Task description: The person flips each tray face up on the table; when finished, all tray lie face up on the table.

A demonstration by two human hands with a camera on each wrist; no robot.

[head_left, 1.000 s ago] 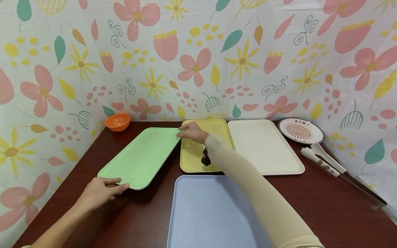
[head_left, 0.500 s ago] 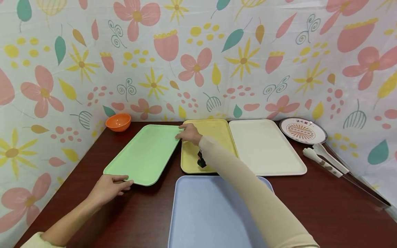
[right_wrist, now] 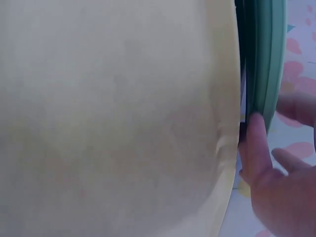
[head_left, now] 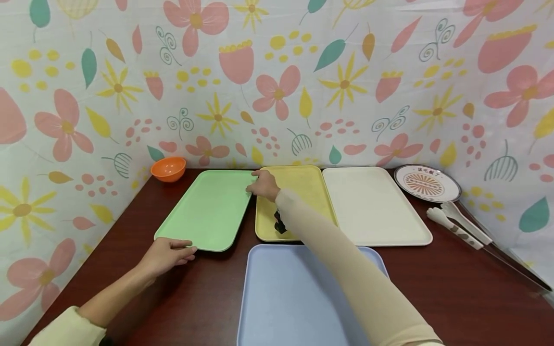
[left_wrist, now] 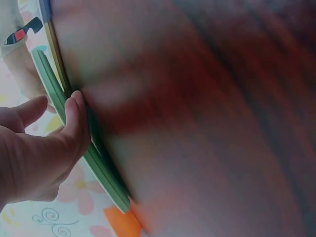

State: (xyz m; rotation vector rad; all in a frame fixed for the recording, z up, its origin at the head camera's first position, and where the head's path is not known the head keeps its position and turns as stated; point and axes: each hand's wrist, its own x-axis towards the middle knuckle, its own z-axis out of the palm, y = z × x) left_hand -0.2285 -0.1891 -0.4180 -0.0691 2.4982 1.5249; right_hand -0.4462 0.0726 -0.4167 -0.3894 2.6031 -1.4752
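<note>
A green tray (head_left: 205, 209) is held at two corners, left of the yellow tray (head_left: 298, 192). My left hand (head_left: 166, 257) pinches its near edge. In the left wrist view the fingers (left_wrist: 74, 118) of that hand reach under the tray rim (left_wrist: 106, 175), which sits just above the tabletop. At the far right corner my right hand (head_left: 265, 186) grips the rim, close to the yellow tray's left edge. The right wrist view shows a finger (right_wrist: 257, 143) against the green tray's underside (right_wrist: 266, 59), beside the yellow tray (right_wrist: 123, 108).
A white tray (head_left: 376, 204) lies right of the yellow one. The blue tray (head_left: 298, 293) is nearest, under my right forearm. An orange bowl (head_left: 169, 169) stands at the back left. At the right are a patterned plate (head_left: 427, 183) and tongs (head_left: 463, 228). A flowered cloth (head_left: 277, 86) hangs behind.
The green tray has come down and lies flatter, its near end moving right and away from me with my left hand. My right hand stays near the same far corner.
</note>
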